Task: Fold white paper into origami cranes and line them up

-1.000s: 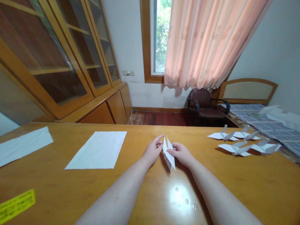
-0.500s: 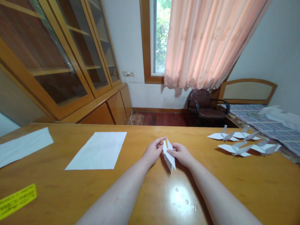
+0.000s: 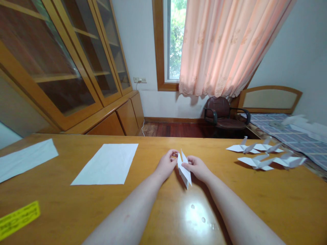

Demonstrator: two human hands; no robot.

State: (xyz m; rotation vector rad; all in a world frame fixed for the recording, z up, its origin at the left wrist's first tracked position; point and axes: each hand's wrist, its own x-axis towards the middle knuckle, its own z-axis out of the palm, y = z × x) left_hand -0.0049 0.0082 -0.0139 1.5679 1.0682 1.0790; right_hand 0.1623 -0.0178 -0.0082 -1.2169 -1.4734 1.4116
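Observation:
A folded white paper crane point(image 3: 185, 173), long and pointed with a split far end, is held just over the middle of the desk. My right hand point(image 3: 198, 167) grips its right side, thumb lying on top of the paper. At the left point of the split end, my left hand point(image 3: 166, 164) has its thumb and index finger closed in a pinch on the tip. The fingers behind the paper are partly hidden. Several finished paper cranes point(image 3: 259, 162) with spread wings stand in two rows on the right of the desk.
A white paper sheet point(image 3: 106, 165) lies flat left of my hands, with another paper strip point(image 3: 28, 158) farther left. A yellow label point(image 3: 19, 219) is at the near left of the wooden desk point(image 3: 102, 207). Beyond stand an office chair point(image 3: 221, 112) and a bed point(image 3: 270, 119).
My left index finger has drawn back from the far tip of the crane and curled in at the left point. My right hand keeps its grip, almost unmoved.

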